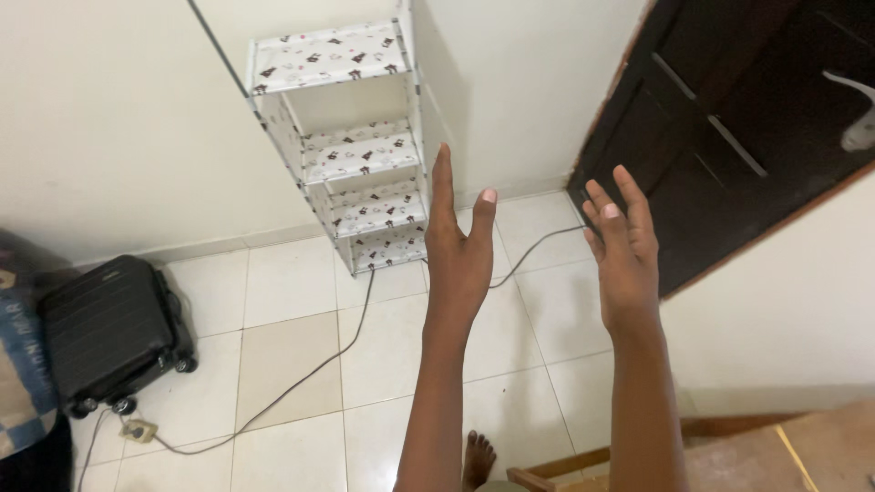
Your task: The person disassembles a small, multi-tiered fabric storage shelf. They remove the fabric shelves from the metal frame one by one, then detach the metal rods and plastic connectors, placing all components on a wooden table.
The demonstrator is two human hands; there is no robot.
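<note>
Both arms are reaching out over the tiled floor [292, 355]. The left hand [458, 246] is spreading open, fingers straight, holding nothing; the right hand [622, 251] is also hanging open and empty, fingers loosely together. Nearest them, the patterned fabric shelf [360, 150] is standing against the wall, just beyond the left hand's fingertips. A grey cable [301, 383] is running from under the shelf across the floor to a socket [138, 429]. A black suitcase [109, 328] is lying at the left. A dark door [729, 137] is standing behind the right hand. A bare foot [476, 458] is showing below.
</note>
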